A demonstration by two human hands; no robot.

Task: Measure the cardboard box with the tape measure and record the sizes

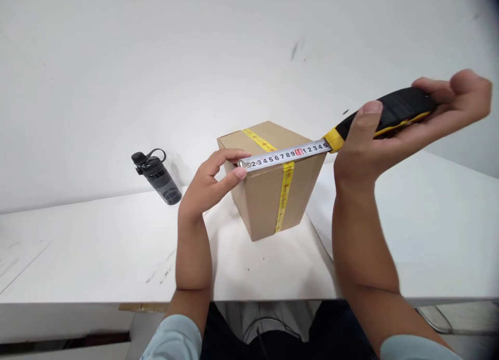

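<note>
A brown cardboard box [268, 201] with yellow printed tape stands on the white table. Along its top front edge runs the blade of a tape measure [401, 109], whose black and yellow case is in my right hand [390, 142], thumb on the near side and fingers behind. The case sits just past the box's right corner. At the left corner, my left hand [212, 181] pinches the metal hook end of the blade between thumb and fingers, against the box. Numbers up to about 15 show on the blade.
A dark water bottle [159, 178] with a loop lid stands on the white table [97, 245], left of the box and close to the white wall [156, 64]. The table's front edge runs just in front of my body.
</note>
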